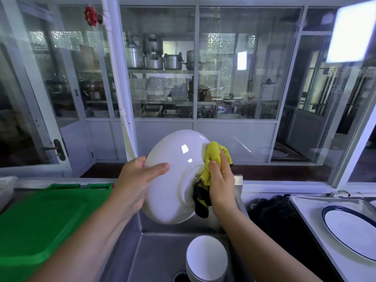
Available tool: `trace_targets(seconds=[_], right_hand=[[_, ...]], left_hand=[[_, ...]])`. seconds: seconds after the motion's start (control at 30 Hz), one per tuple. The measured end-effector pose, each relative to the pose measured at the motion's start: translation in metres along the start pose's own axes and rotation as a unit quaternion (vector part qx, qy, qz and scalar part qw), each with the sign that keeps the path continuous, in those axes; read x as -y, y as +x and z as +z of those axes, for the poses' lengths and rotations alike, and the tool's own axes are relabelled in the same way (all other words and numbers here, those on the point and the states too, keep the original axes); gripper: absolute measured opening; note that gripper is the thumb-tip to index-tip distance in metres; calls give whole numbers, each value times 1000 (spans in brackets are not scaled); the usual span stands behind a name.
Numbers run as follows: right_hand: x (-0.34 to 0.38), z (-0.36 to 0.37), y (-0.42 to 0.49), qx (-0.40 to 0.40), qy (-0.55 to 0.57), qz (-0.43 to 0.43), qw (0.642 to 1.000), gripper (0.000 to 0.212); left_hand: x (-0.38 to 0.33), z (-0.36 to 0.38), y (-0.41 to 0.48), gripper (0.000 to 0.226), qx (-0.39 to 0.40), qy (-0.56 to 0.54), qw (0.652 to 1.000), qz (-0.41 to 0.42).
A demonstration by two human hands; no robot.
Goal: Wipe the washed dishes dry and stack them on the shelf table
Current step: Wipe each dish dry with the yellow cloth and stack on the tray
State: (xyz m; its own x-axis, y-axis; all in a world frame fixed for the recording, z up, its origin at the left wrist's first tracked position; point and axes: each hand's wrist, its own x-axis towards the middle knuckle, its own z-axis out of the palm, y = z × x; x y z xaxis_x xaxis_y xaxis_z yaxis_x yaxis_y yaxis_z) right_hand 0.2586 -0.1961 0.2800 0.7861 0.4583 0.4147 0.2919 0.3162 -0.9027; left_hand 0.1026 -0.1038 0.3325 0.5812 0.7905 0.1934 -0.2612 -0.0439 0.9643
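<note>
Bowl (173, 192): left grip (136, 180); cloth (211, 157): right grip (221, 180)

Glossy white bowl (175, 176), cloth rag (211, 159)

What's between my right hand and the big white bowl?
A yellow cloth, which the right hand presses against the underside of the bowl; the head view shows it.

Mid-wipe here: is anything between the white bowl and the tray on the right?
Only the right hand and its yellow cloth, pressed against the underside of the white bowl that the left hand holds. Past them, nothing visible stands before the tray, which already holds a blue-rimmed plate.
</note>
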Motion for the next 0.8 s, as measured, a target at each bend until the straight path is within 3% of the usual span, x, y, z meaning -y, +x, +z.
trace_targets(seconds=[0.17, 0.33, 0.47, 0.67, 0.8], right_hand=[[2, 14, -13, 49, -99, -222, 969, 49], [-21, 5, -16, 67, -171, -361, 914, 45], [-34, -12, -17, 53, -264, -378, 886, 48], [-3, -5, 12, -26, -308, -322, 895, 47], [4, 5, 3, 8, -322, -369, 872, 48]], left_hand=[[-8, 3, 8, 45, -29, -55, 998, -2], [-15, 2, 15, 35, -50, -73, 996, 8], [-17, 0, 18, 33, -55, -81, 995, 19], [-16, 6, 17, 31, -52, -74, 995, 30], [-19, 7, 20, 33, -53, -66, 995, 45]])
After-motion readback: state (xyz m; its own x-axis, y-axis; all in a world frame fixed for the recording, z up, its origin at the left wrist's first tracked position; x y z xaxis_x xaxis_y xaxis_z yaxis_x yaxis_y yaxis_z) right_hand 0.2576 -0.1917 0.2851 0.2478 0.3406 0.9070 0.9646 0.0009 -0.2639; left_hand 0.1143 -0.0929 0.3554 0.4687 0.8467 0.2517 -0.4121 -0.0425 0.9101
